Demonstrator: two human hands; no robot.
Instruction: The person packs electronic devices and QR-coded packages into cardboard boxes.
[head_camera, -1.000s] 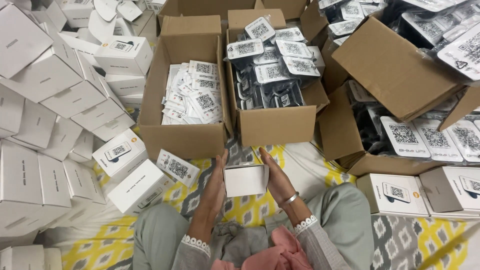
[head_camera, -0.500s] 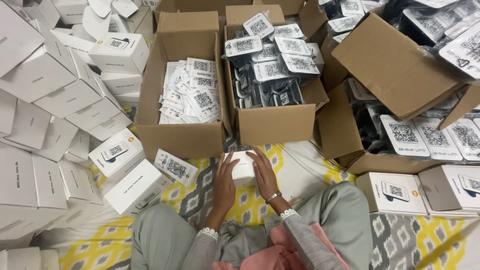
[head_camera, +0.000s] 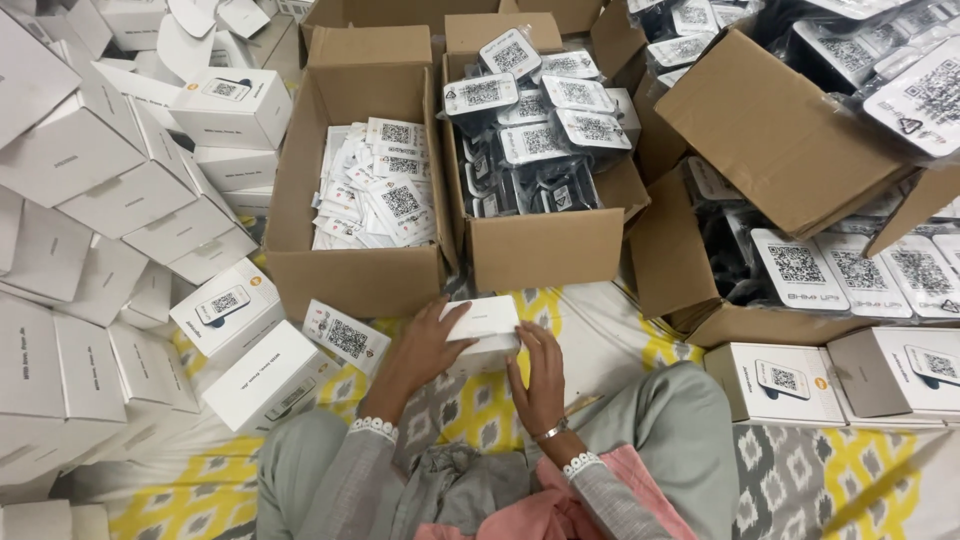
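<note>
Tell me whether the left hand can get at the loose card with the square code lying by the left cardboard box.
Probably yes: the left hand rests on the small white box, and the flat white code card lies uncovered just beside it, with nothing between.

head view | worn on head | looks steeply down, forward | close over lap, cartons beyond

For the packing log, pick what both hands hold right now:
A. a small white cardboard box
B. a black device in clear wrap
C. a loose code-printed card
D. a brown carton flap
A: the left hand and right hand clasp the small white cardboard box from either side, in front of the open brown cartons.
</note>
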